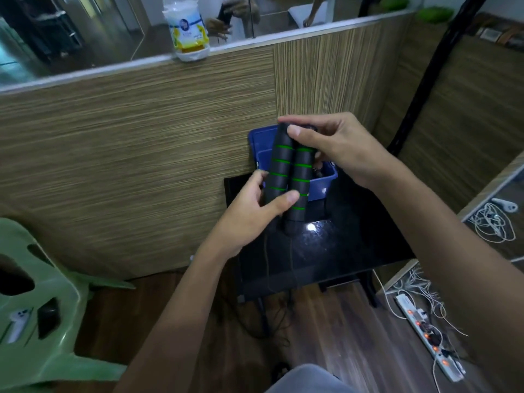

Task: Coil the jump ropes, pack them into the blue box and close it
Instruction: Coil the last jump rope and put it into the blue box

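Two black jump rope handles point(289, 177) with green rings are held side by side above the table. My left hand point(255, 211) grips their lower part, thumb across the front. My right hand point(331, 148) pinches their top ends. Thin black rope point(266, 262) hangs from the handles down over the table's front edge toward the floor. Behind the handles stands the open blue box point(323, 180), its lid point(261, 137) raised against the wooden wall. Something dark lies inside the box, mostly hidden.
The box sits on a small glossy black table point(354, 239) against a wood-grain partition point(141, 131). A green plastic chair point(42, 307) stands at the left. A power strip point(428, 336) and white cables lie on the floor at the right.
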